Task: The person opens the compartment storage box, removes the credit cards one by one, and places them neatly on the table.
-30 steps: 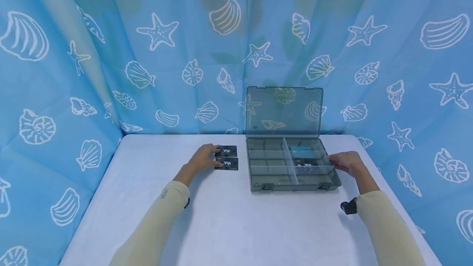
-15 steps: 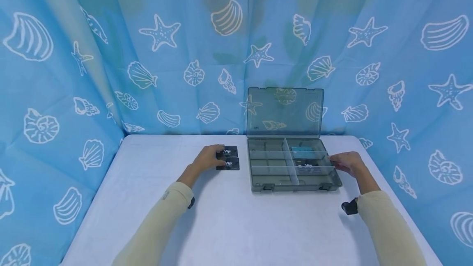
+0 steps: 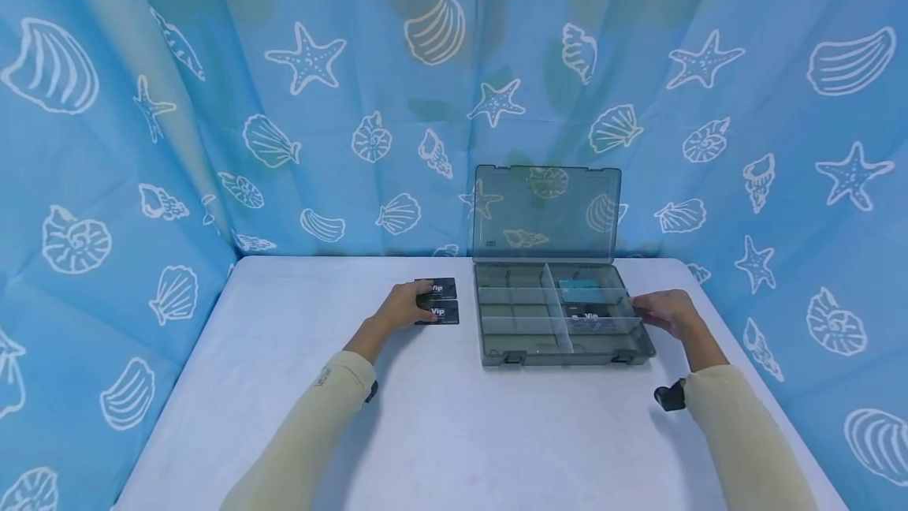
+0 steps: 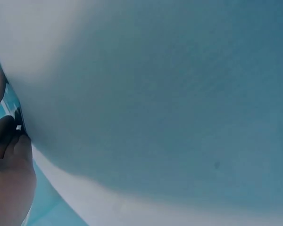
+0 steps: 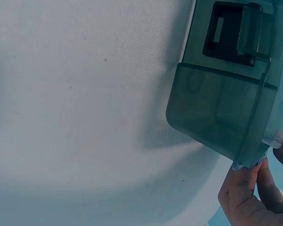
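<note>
- Looks across a white table [image 3: 461,416] toward a blue fabric curtain [image 3: 511,46] with white shell and starfish prints at twelve o'clock.
- Finds, near the table's far edge toward one o'clock, a grey translucent plastic case [image 3: 567,358], with its clear grey lid [image 3: 546,215] raised at its twelve.
- Seems partway along, as a judgement: already has a turquoise rectangular card [image 3: 580,284] in the case's one o'clock compartment and a black "Vip" card [image 3: 587,311] in the three o'clock one.
- Leaves, at the case's nine o'clock, a far black rectangular card [image 3: 444,288] and a near black rectangular card [image 3: 447,312] outside, just beside each other.
- Spreads left hand [image 3: 397,307] over the outside pair from nine o'clock, touching both with thumb and fingertip apart.
- Pinches the case's wall at three o'clock with right hand [image 3: 670,311].
- Counts one case, one lid, six compartments, one turquoise card, three black cards, two hands.
- Cannot tell whether any card hides another beneath.
</note>
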The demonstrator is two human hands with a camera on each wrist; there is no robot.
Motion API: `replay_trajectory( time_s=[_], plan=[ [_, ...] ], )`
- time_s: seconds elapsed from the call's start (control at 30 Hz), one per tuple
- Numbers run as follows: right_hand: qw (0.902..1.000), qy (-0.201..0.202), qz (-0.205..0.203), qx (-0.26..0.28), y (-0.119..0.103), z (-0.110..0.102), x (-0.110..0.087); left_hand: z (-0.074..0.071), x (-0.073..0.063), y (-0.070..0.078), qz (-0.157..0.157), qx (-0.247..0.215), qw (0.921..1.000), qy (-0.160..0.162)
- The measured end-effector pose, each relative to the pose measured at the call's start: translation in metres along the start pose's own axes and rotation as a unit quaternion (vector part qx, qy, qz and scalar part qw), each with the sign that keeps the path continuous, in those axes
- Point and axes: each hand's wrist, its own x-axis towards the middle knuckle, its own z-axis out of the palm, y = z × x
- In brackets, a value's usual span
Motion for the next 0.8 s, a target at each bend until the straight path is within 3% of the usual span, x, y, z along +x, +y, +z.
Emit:
replay_trajectory(
  time_s=[0.33,0.6,0.7,0.8],
  plan=[
    [0.9998,-0.016,0.004,0.01,0.005,0.002,0.003,-0.007,0.007,-0.005,-0.001,0.027,0.9989,-0.038],
    [0.9998,-0.016,0.003,0.008,0.0,-0.003,-0.001,-0.011,0.015,-0.008,0.028,0.041,0.9979,-0.042],
    [0.9999,-0.011,0.003,0.011,0.001,-0.003,0.0,-0.011,0.015,-0.008,0.028,0.027,0.9987,-0.033],
    [0.9999,-0.006,0.002,0.015,0.002,-0.003,0.001,-0.009,0.015,-0.008,0.022,-0.029,0.9993,0.013]
  ],
)
